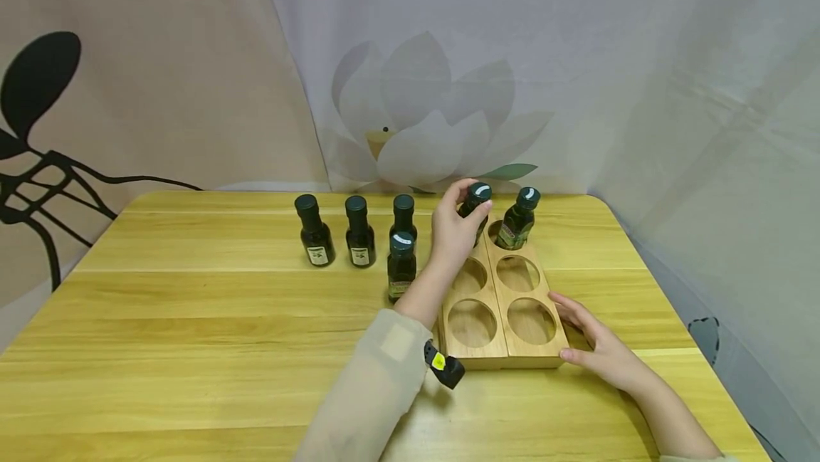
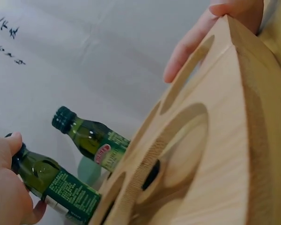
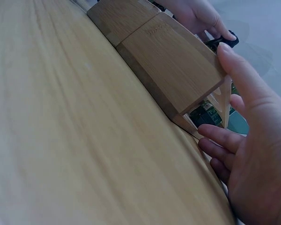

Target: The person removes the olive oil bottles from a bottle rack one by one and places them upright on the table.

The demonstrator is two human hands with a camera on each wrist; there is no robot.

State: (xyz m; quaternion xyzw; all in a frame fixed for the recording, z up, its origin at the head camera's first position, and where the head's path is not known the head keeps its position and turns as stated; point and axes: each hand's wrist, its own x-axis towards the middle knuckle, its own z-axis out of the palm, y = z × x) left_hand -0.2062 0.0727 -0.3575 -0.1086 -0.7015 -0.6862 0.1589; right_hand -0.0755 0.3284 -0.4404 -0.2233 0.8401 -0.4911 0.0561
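My left hand (image 1: 453, 223) pinches the dark cap of a small green glass bottle (image 2: 61, 187) between thumb and fingers. The bottle's base is at the far left hole of a light wooden rack (image 1: 475, 357), overlapped by the rack's edge in the left wrist view. In the far right hole stands a matching bottle (image 1: 517, 221) with a green label. Round holes in the middle and front rows of the rack hold nothing. Along the rack's right side, near the front corner, my right hand (image 1: 605, 355) rests its thumb and relaxed fingertips against the wood.
Left of the rack, a green-labelled bottle (image 1: 401, 270) stands partly behind my left forearm. Farther back are dark bottles (image 1: 361, 234) in a row, with pale labels on the two leftmost. A printed cloth (image 1: 435, 92) hangs behind the wooden table (image 1: 192, 348).
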